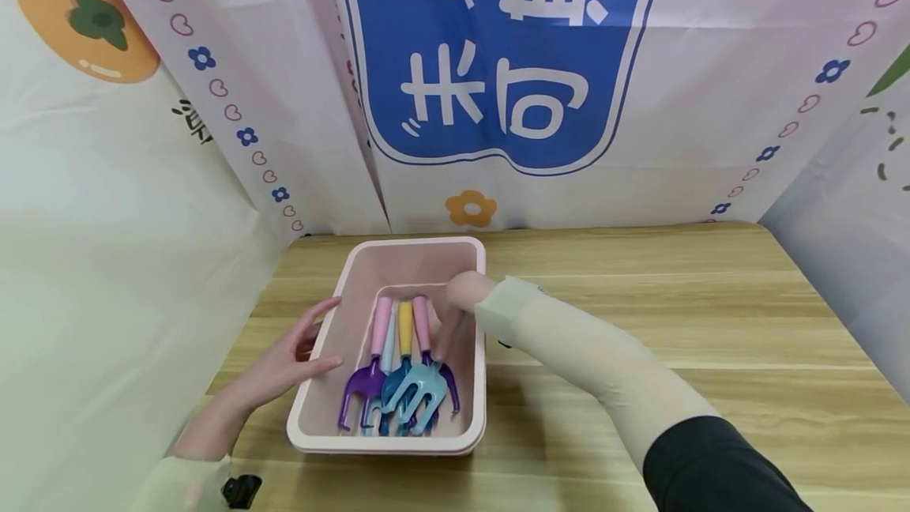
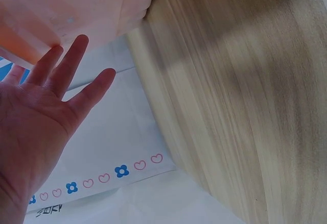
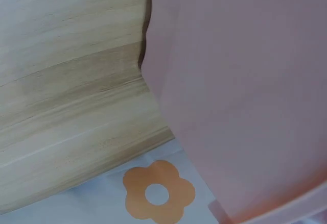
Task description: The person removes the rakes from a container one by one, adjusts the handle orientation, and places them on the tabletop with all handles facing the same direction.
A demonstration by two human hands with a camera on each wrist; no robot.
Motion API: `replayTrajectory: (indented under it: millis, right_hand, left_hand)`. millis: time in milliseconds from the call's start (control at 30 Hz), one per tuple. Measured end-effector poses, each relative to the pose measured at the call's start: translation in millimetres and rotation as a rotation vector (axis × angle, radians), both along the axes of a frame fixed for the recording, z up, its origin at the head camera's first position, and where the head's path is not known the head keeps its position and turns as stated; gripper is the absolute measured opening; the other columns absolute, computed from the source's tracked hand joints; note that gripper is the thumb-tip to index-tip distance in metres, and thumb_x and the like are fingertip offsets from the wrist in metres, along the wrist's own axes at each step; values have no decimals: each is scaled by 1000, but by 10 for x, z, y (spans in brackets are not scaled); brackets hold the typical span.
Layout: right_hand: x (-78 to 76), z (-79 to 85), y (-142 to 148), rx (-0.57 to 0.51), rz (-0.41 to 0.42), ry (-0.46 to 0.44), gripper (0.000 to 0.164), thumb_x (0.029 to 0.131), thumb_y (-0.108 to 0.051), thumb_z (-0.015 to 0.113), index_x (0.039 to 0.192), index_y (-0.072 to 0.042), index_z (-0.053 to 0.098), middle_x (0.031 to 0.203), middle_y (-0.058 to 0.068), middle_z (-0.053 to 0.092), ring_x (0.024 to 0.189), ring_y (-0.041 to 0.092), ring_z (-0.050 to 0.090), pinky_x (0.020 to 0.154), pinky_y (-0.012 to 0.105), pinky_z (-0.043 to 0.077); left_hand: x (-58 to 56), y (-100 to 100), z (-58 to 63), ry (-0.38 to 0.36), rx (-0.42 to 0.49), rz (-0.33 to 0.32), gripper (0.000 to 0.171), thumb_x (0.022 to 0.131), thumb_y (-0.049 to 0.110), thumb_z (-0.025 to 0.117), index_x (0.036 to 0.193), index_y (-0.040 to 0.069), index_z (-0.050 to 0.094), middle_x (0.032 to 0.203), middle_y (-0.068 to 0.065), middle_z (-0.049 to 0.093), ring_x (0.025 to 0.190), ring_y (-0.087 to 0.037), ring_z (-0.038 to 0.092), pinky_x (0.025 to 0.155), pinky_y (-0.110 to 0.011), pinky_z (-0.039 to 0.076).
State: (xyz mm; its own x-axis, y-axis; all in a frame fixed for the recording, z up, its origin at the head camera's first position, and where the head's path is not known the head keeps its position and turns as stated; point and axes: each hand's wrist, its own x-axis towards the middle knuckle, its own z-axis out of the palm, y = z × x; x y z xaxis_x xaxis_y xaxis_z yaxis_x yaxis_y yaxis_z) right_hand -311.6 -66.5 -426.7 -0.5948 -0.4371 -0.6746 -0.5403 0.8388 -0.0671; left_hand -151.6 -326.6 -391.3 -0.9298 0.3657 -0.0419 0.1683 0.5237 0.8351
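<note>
A pale pink plastic bin (image 1: 387, 444) stands on the wooden table. Several small garden hand tools lie inside: a purple fork (image 1: 366, 382), a light blue fork (image 1: 424, 387) and others overlapping, with pink handles (image 1: 381, 326) and a yellow handle (image 1: 405, 328). My left hand (image 1: 287, 358) rests at the bin's left rim, fingers spread and fairly straight; the left wrist view shows its fingertips against the outer wall. Over the right rim, my right hand (image 1: 465, 291) reaches down beside the right pink handle. Its fingers are partly hidden, and whether they grip anything is unclear.
The wooden table (image 1: 640, 275) extends right of the bin. White printed sheets (image 1: 711, 101) rise behind and at both sides, with an orange flower (image 3: 158, 191) near the table's back edge. The bin's outer wall (image 3: 245, 81) fills much of the right wrist view.
</note>
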Motion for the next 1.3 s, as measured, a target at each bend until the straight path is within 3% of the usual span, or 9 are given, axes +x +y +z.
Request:
replayTrajectory:
  millis: [67,233,300,433,767,967,1100,1300]
  right_hand:
    - [-42,-9,11,17,37,29,69,46,-80,77,69,-17,59,77,-3,56,76,15,53,68,33,45]
    - [277,394,106,-97,53,-35,53,64,-66,79,69,-16,61,65,-3,51,63,12,49,58,28,41]
    - [415,558,146,-168,57,-74,41,71,-54,81,74,-17,64,67,-3,52,64,11,50,58,25,41]
    - [525,691,197,-278,71,-86,25,75,-37,84,82,-18,69,77,-4,60,75,10,54,63,23,45]
    - [470,792,205,-381,240,-81,15,79,-28,82,77,-17,72,73,-7,63,68,7,51,61,19,44]
    - [478,967,296,-442,329,-46,16,83,-29,79,79,-16,71,74,-7,65,68,6,54,65,20,47]
    - [463,1112,431,-545,381,-31,18,84,-27,78,77,-13,70,68,-7,60,64,5,49,63,19,44]
    - [428,1308,805,-719,327,-49,20,86,-24,76,79,-8,66,69,-5,56,64,10,47,60,22,39]
  left_hand:
    - [-2,6,4,-1,-3,1,84,91,14,68,156,18,15,134,-31,49,112,-40,57,80,-35,52]
    - [2,14,8,-1,-2,5,83,92,11,67,156,17,15,135,-32,48,112,-41,57,81,-34,52]
    - [6,11,10,-4,3,9,82,92,10,67,156,16,15,136,-32,48,112,-41,57,80,-33,52]
    - [16,3,13,-4,6,16,82,92,10,67,156,15,15,136,-33,47,112,-41,57,79,-32,52]
    - [12,14,22,-3,36,12,82,92,9,66,156,15,14,139,-37,40,113,-48,54,77,-32,54]
    - [18,11,11,9,21,14,82,92,10,67,156,14,15,137,-36,43,113,-46,55,78,-31,53]
    - [14,8,-4,6,33,12,82,92,9,67,156,15,15,137,-37,43,112,-47,55,76,-34,55]
    - [12,31,2,9,27,8,82,92,8,66,156,14,15,136,-37,44,110,-46,56,76,-34,55]
